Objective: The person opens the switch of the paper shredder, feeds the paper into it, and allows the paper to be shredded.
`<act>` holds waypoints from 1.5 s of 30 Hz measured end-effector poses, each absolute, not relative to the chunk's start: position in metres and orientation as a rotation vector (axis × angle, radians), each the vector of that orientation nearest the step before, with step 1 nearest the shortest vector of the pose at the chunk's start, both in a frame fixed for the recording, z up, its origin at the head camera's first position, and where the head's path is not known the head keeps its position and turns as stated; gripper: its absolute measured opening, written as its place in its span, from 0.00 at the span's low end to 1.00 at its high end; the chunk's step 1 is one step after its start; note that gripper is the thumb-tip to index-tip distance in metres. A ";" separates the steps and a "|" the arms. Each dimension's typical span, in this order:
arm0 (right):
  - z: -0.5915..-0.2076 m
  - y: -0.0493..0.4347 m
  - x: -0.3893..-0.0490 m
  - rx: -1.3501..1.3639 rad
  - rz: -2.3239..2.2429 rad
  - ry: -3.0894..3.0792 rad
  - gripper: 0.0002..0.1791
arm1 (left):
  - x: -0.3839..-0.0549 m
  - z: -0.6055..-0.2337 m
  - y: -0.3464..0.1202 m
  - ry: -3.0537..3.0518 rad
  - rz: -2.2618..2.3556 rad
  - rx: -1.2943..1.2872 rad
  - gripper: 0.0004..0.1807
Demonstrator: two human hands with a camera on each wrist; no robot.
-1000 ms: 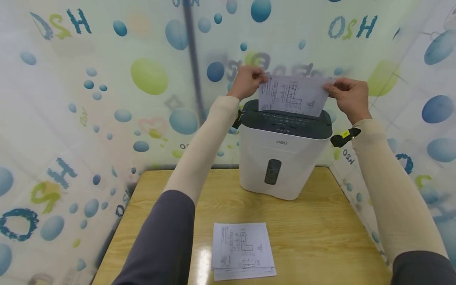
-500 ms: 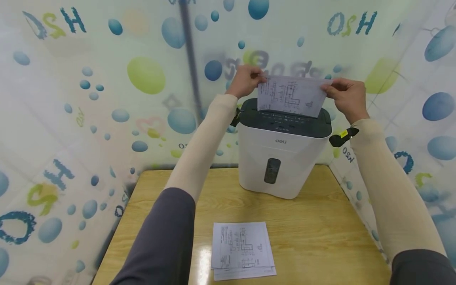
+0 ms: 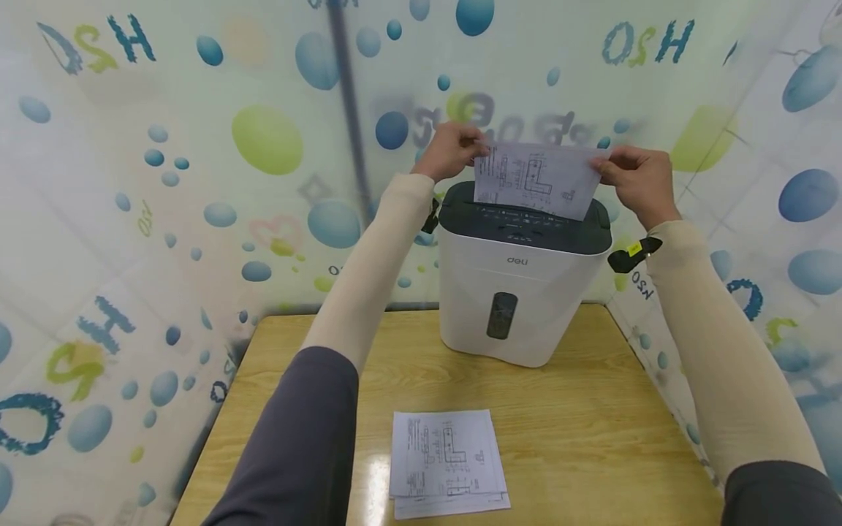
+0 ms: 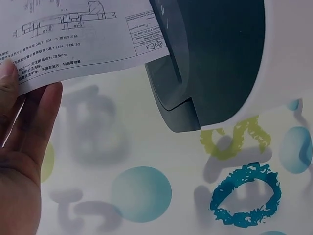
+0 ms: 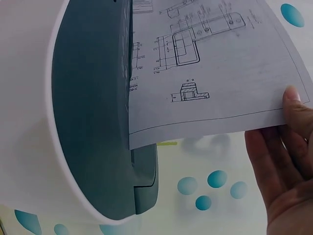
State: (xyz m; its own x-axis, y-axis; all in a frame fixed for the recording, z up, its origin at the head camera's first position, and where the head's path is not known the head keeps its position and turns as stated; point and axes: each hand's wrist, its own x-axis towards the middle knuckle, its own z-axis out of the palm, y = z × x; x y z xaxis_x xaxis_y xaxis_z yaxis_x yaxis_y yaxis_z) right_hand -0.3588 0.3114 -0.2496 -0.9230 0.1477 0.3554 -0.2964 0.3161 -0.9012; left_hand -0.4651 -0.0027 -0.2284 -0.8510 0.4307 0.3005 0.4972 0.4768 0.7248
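Two top corners of the sheet were pinched in our left hand and right hand, bottom edge atop the shredder, and we'd got it a smidge lower than before.

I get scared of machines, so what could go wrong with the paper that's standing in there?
The sheet might wrinkle or go in crooked, because the left fingers and right fingers pinch it only near its two upper corners. Also, if they don't let go in time, they could get carried toward the dark top of the machine; at the moment they are above it.
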 end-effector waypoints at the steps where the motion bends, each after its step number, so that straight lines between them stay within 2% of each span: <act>1: -0.249 0.312 -0.359 0.135 1.642 -2.217 0.11 | -0.465 -0.228 -0.003 -2.634 -1.327 -0.832 0.09; 13: -0.247 0.315 -0.360 0.140 1.583 -2.284 0.13 | -0.463 -0.224 -0.003 -2.637 -1.246 -0.851 0.07; 29: -0.255 0.311 -0.369 0.011 1.220 -2.530 0.24 | -0.463 -0.240 -0.004 -2.661 -1.134 -0.851 0.09; 45: -0.250 0.320 -0.372 0.112 0.904 -2.795 0.29 | -0.465 -0.246 0.002 -2.729 -0.990 -0.833 0.11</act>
State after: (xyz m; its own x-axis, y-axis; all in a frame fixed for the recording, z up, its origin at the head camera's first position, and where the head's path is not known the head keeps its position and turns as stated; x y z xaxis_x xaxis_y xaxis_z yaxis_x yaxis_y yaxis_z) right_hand -0.3720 0.3200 -0.2505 -0.9767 -0.0097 0.2142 -0.1333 0.8099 -0.5712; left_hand -0.4651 0.0018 -0.2455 -0.8411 0.4567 0.2899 0.5363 0.6343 0.5567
